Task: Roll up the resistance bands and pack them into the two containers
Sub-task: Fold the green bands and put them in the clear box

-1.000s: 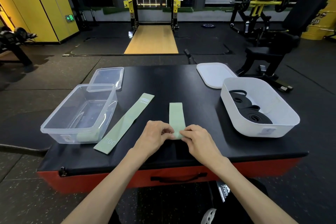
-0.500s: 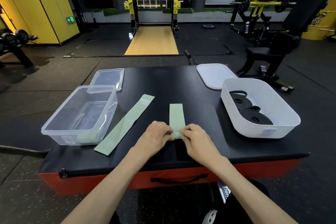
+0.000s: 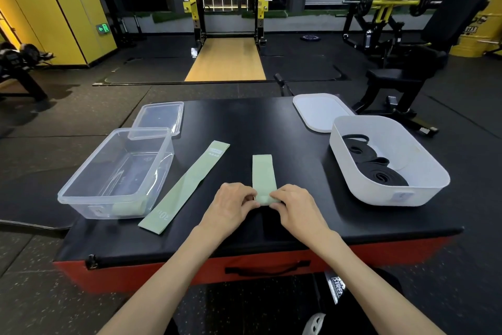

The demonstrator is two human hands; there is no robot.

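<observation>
Far left of the black padded bench top (image 3: 244,122): clear rectangular plastic container (image 3: 81,193), open, with what looks like a pale green roll against its near wall. Its clear lid (image 3: 160,114) lies just behind it.

Next right: long pale green fabric resistance band (image 3: 187,185), flat, unrolled, lying diagonally just beside the clear container; printed "30" at the near end. Untouched.

Centre: second pale green fabric band (image 3: 263,171), partly rolled. The roll sits at its near end, the flat tail running away from the person. Left hand (image 3: 231,205) pinches the roll's left end; right hand (image 3: 296,203) pinches the right end, fingertips on top. Both hands closed on the roll.

Handling, judged: light, soft, limp fabric, with some grip on the padded surface. The roll will likely loosen if let go, so hold it at both ends with the thumbs behind and keep the layers square while pushing forward.

Right: white oval plastic tub (image 3: 353,185) holding coiled black rubber bands (image 3: 380,174); white lid (image 3: 317,112) lies behind it.
</observation>
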